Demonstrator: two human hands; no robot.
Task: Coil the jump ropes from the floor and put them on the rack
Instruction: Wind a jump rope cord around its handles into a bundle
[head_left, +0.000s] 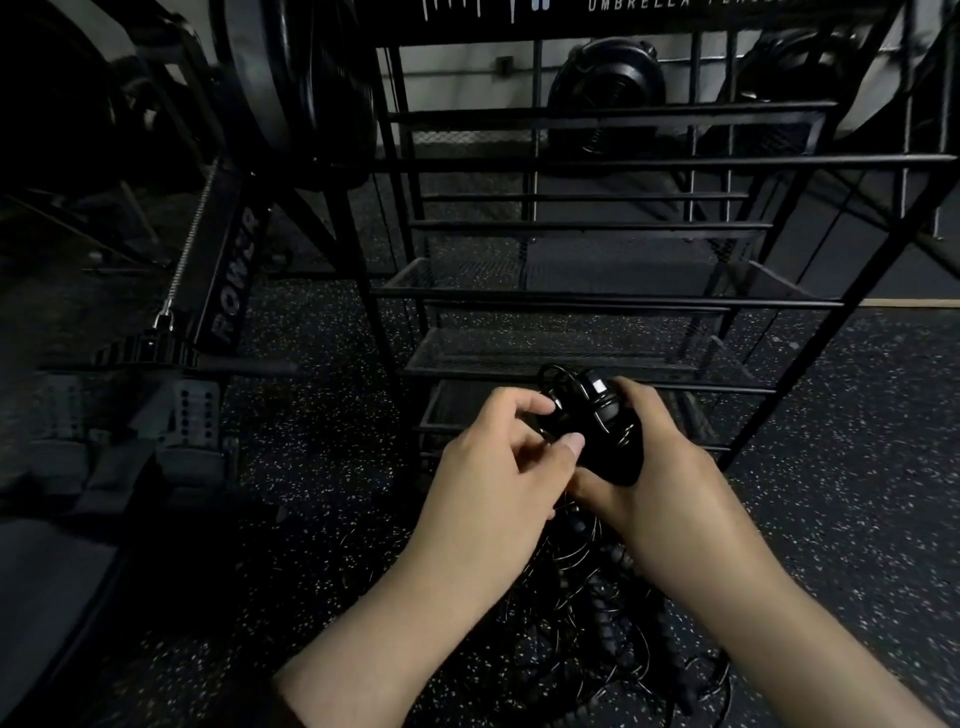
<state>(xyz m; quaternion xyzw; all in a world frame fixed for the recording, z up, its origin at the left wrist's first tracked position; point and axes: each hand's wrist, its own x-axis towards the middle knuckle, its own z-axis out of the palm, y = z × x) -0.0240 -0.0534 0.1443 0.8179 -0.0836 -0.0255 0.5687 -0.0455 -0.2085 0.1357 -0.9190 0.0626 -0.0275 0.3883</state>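
Both my hands hold one black jump rope bundle (597, 415) in front of the black metal rack (571, 296). My right hand (660, 467) grips the handles and the coiled cord from the right. My left hand (498, 467) pinches a thin strand of the cord against the bundle. Below my wrists, a tangle of several black jump ropes (613, 623) with beaded handles lies on the speckled rubber floor (322, 467). The rack has several mesh shelves, the lowest just behind my hands.
An exercise machine (228, 270) marked POWER with a chain and a large wheel stands to the left of the rack. Dark fans or weights sit behind the rack's upper shelves. Speckled floor stretches to the right.
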